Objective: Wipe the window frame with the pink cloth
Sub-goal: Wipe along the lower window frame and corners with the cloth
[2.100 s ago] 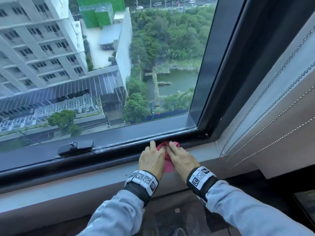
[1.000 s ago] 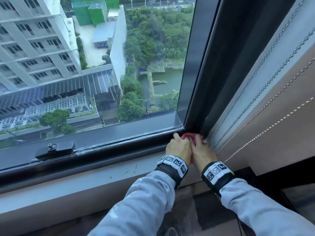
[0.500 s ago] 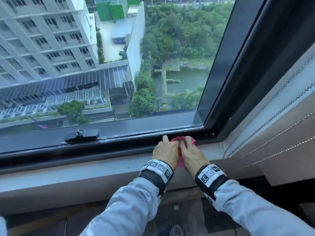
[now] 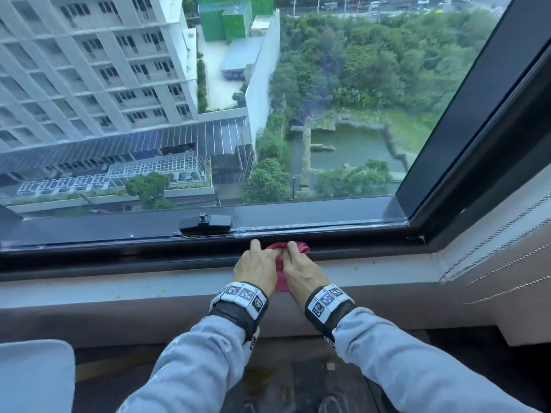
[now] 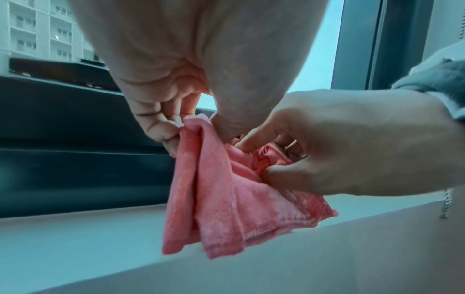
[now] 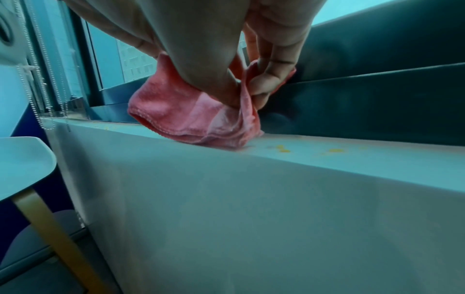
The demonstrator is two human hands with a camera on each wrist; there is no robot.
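The pink cloth (image 4: 280,265) was pinched between the curled fingers (image 5: 161,127) of the left hand (image 4: 258,268) and the right hand (image 4: 301,272), pressed against the dark window frame (image 4: 119,257), its lower folds draped onto the pale sill (image 4: 89,286) just right of the latch (image 4: 205,223).

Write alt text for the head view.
Both hands, left hand and right hand, press a bunched pink cloth against the dark lower window frame, right of a black latch. Buildings and trees lie far below.
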